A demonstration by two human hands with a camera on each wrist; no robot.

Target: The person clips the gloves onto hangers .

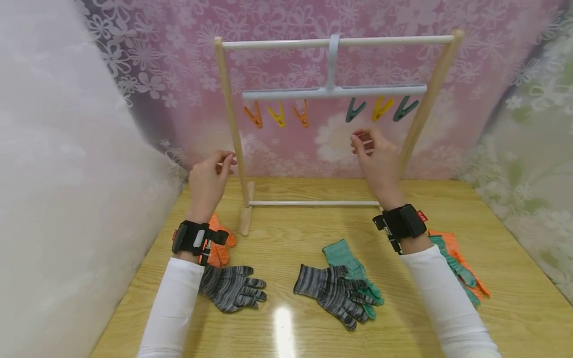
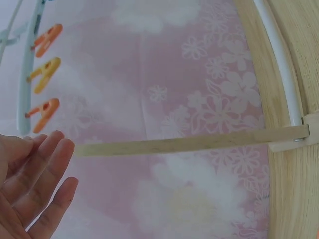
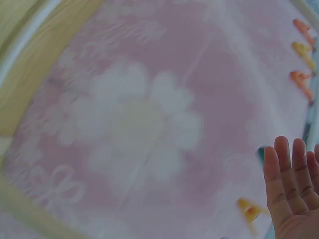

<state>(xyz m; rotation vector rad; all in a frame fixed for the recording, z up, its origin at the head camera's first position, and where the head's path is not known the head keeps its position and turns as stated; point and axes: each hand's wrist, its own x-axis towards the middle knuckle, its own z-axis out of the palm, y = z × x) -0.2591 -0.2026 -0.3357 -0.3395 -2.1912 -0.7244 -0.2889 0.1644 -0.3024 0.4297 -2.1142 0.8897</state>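
Loosely bent and holding nothing, my left hand (image 1: 207, 181) is beside the left wooden post (image 1: 234, 119) of a rack; whether it touches the post I cannot tell. My right hand (image 1: 379, 161), also empty with relaxed fingers, is raised below a dark green clothespin (image 1: 354, 113) on a light grey hanger (image 1: 286, 93). On the hanger's right half are also a yellow clothespin (image 1: 379, 114) and another dark green clothespin (image 1: 403, 113). Its left half carries an orange clothespin (image 1: 257, 120), a yellow clothespin (image 1: 279, 120) and a second orange clothespin (image 1: 303, 119). No cloth hangs from them.
The hanger hooks over the rack's white top rod (image 1: 277, 44). On the wooden table (image 1: 277, 243) lie two grey striped gloves (image 1: 235, 288), a green glove (image 1: 342, 252) partly under one, an orange glove (image 1: 219, 253) at left, and orange and green gloves (image 1: 461, 271) at right.
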